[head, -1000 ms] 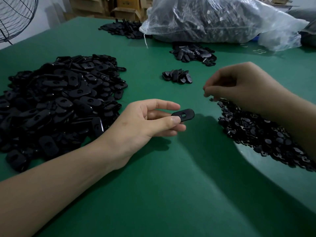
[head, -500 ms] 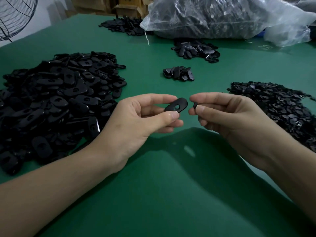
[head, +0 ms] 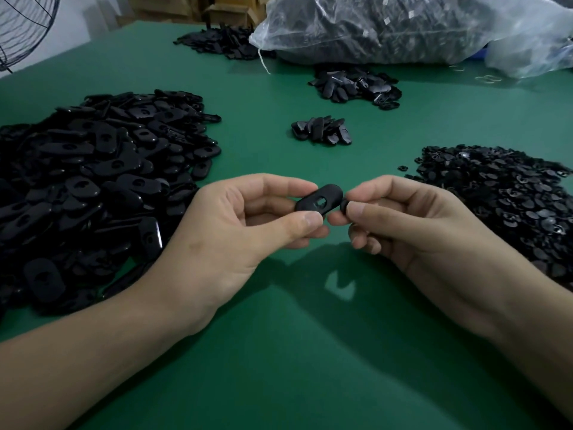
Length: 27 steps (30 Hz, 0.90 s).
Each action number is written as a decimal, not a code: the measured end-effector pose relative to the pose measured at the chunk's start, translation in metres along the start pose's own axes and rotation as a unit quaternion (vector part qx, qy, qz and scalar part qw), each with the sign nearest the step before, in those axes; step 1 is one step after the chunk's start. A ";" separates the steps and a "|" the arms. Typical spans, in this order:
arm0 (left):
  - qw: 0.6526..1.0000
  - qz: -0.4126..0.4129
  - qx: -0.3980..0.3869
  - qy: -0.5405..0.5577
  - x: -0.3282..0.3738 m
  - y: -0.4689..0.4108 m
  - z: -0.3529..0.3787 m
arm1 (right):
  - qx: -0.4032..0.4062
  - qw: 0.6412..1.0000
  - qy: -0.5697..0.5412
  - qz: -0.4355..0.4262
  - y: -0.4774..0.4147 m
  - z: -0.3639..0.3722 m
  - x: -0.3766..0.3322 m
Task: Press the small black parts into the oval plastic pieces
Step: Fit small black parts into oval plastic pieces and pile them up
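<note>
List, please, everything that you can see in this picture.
Table: one, green, under everything.
Oval piece: one, black, above the table.
Small part: one, black, beside its right end.
Big pile of oval pieces: one, black, left.
Pile of small parts: one, black, right.
Near heap: one, black, centre.
Middle heap: one, black, before the bag.
Far heap: one, black, left of the bag.
Plastic bag: one, clear, far side.
Fan: one, dark, top left corner.
Boxes: several, brown, behind the table.
Left hand: one, pinches the oval piece.
Right hand: one, pinches the small part.
</note>
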<state>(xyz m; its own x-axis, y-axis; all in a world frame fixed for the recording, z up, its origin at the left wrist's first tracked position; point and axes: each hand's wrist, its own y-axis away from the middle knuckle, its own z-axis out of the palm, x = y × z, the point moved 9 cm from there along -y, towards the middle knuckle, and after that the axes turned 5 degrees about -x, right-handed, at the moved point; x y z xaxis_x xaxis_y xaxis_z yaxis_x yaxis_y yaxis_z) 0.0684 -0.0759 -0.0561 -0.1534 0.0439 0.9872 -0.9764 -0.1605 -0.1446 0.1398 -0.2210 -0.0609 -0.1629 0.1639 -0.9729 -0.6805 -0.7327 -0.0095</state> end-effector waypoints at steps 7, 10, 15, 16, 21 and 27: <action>1.000 0.002 0.013 -0.011 0.001 0.000 -0.003 | 0.001 0.999 0.036 -0.002 0.003 0.002 -0.002; 1.000 -0.005 0.006 -0.009 -0.001 0.000 -0.002 | 0.019 0.998 0.061 -0.017 0.003 -0.001 -0.005; 1.000 -0.019 0.004 -0.007 -0.002 0.000 0.000 | 0.048 0.993 0.098 -0.047 0.004 -0.003 -0.011; 1.000 -0.021 0.002 -0.006 -0.003 0.000 0.000 | 0.051 0.991 0.112 -0.050 0.004 -0.003 -0.012; 0.999 -0.037 0.002 -0.023 -0.005 0.000 0.001 | 0.066 0.976 0.191 -0.077 0.007 0.000 -0.021; 0.998 -0.045 0.001 -0.050 -0.006 0.001 0.003 | 0.086 0.914 0.378 -0.122 0.012 0.006 -0.034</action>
<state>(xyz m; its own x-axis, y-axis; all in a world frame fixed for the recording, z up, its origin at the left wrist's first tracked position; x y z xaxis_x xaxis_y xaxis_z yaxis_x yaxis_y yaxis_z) 0.0690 -0.0790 -0.0620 -0.0496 -0.0402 0.9980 -0.9850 -0.1633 -0.0555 0.1328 -0.2307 -0.0266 0.5055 -0.2420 -0.8282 -0.7428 -0.6105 -0.2749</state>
